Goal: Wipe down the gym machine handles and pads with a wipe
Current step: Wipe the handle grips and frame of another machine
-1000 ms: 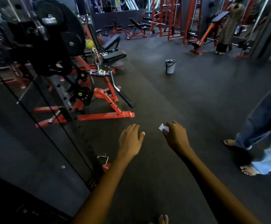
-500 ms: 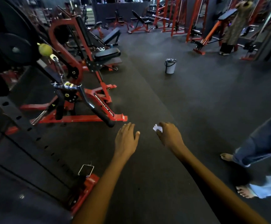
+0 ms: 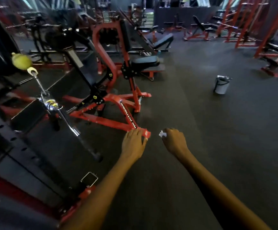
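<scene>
- The right hand (image 3: 174,141) was stretched forward over the floor (image 3: 201,146), its fingers curled round a small white wipe (image 3: 162,134) that stuck out at the fingertips.
- The left hand (image 3: 133,143) reached out beside it, fingers straight and close together, holding nothing; it hung in front of the end of the red frame (image 3: 118,112), and I could not tell whether it touched it.
- A bar (image 3: 71,125) hung from a chrome swivel to the left, running down to a dark grip (image 3: 91,151) near the floor, well apart from both hands.
- A yellow-green ball (image 3: 21,61) sat on the cable above the bar.
- A black seat pad (image 3: 144,61) stood on the red frame farther back.
- A grey bucket (image 3: 221,84) stood on the floor off to the right, well apart from the hands.
- Red racks and benches filled the far side of the room, blurred.
</scene>
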The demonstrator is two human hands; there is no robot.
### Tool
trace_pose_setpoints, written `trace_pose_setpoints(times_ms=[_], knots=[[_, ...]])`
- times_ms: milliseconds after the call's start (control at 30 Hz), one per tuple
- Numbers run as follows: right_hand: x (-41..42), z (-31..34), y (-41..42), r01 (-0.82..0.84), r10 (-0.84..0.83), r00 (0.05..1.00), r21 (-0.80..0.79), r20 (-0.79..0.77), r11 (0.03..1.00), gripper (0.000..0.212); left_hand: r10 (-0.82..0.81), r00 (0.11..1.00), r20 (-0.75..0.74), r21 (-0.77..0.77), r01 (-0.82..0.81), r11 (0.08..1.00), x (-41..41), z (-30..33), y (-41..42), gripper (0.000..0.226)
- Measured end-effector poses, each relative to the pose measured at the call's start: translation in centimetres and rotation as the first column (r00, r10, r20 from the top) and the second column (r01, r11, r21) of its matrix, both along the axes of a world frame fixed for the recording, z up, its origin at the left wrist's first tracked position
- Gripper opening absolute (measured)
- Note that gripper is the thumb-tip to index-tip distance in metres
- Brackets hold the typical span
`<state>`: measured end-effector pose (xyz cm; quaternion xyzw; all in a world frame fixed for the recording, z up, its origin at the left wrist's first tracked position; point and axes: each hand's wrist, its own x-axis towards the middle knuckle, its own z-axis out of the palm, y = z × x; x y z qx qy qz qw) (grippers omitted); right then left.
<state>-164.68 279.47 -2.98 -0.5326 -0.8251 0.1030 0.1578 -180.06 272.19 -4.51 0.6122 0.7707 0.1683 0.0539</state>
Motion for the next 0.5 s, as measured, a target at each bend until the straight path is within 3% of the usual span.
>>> trace_pose_setpoints(times_ms=[300,500], knots=[[-3.5,2.0,15.6,-0.259,0.258,0.965,-0.028,-0.038,0.965,0.023,0.269,0.963,0.019,0.011,-0.269,0.963,-0.2,1.2,11.1,0.051],[-11.1,1.8,23.4,-0.419,0.415,0.903,-0.006,-0.113,0.908,0.023,0.415,0.909,0.027,0.018,-0.415,0.909,-5.4,0.7,16.9,0.052]])
